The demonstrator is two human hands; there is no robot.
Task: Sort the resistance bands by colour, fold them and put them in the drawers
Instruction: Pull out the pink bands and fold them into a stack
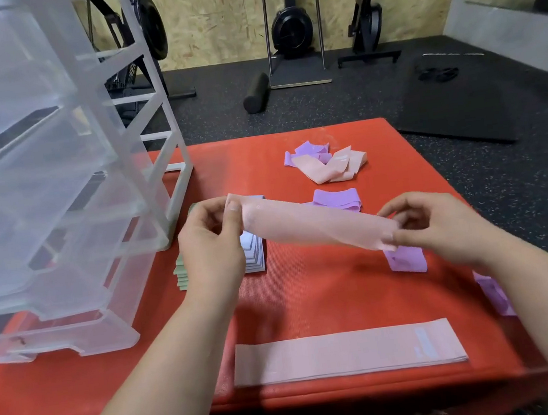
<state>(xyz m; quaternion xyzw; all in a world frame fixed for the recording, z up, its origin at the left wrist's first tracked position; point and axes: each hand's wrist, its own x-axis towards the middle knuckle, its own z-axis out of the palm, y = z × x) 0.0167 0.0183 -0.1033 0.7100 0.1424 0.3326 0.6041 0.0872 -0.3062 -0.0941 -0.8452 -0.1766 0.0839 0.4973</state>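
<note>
Both hands held a pink band (316,224) in the air above the red mat (311,299). The left hand (211,246) pinched its left end between thumb and fingertips, the other fingers curled; the right hand (440,225) pinched the right end the same way, fingers closed on the cloth. The band's long axis ran left to right, its left end higher and farther from the camera, its right end lower and nearer, so it sloped down toward the right. Below it, near the mat's front edge, a flat pink band (349,353) lay with its long axis also left to right, parallel to that edge, a pale label near its right end. Behind the left hand sat a green stack (181,274) and, just beside it, a pale blue stack (254,251), both partly hidden. A folded purple band (337,199) lay beyond the held band, another purple piece (406,260) under the right hand, and a third (494,294) by the right forearm. A loose heap (326,163) of pink and purple bands lay farther back. The clear drawer unit (37,174) stood on the mat's left side, its drawers pulled out toward the camera.
</note>
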